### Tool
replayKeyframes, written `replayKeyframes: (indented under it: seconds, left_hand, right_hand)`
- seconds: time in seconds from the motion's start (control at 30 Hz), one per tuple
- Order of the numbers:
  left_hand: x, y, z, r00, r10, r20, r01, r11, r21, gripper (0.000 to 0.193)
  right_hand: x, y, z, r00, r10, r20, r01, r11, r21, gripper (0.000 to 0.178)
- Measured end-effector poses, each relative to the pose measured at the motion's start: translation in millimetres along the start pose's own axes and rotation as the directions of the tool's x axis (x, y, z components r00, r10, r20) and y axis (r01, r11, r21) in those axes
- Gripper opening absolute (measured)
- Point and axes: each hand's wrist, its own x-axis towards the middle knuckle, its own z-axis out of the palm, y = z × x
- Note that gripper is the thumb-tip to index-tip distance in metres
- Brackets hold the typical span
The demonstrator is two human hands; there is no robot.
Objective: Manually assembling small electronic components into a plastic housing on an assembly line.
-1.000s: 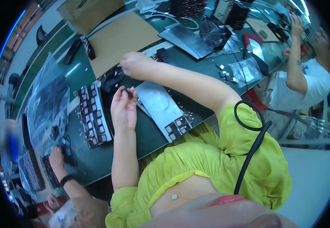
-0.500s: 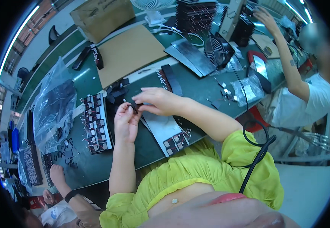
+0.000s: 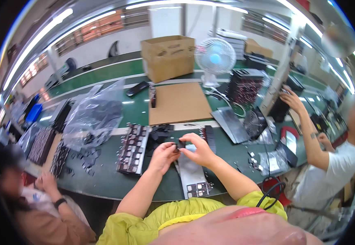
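Head view: left hand (image 3: pixel 163 157), right hand (image 3: pixel 199 151) together, both pinching black piece (image 3: pixel 180 145) near far end of panel (image 3: pixel 191 173); dark heap (image 3: pixel 159 134) beyond!

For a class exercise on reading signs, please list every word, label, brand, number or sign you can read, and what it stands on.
No text can be read clearly, so none is quoted.
Brown cardboard box: dark marks, too blurred to read.
White round-headed desk fan: pinkish patch, too blurred to tell.
Small dark piece between the left hand and right hand: no lettering discernible.
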Motion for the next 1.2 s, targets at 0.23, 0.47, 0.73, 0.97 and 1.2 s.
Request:
replayKeyframes:
  seconds: [0.23,0.47,0.73,0.97,1.2]
  left_hand:
    - [9.5,-18.5,-5.3,0.998,-0.064,0.019,0.061,0.992,0.109,0.019]
    - [9.1,-12.8,-2.0,0.996,-0.086,0.028,0.084,0.995,0.061,0.018]
    - [10.0,-16.6,-7.2,0.996,-0.093,0.013,0.092,0.995,0.046,0.017]
    - [7.5,-11.0,-10.0,0.995,-0.071,-0.069,0.074,0.997,0.033,0.026]
    - [12.3,-0.4,12.5,0.994,-0.02,-0.109,0.019,1.0,-0.007,0.023]
  right_hand:
    - [4.1,-11.6,10.7,0.965,-0.251,0.074,0.261,0.943,-0.207,0.033]
    - [1.0,12.0,12.8,0.976,-0.21,0.057,0.217,0.94,-0.264,0.032]
    - [-4.8,14.6,12.9,0.98,-0.196,0.044,0.2,0.937,-0.287,0.031]
    - [-2.5,26.8,12.3,0.991,-0.061,-0.12,0.032,0.973,-0.228,0.027]
    - [0.7,28.5,8.1,0.988,-0.048,-0.15,0.015,0.977,-0.213,0.026]
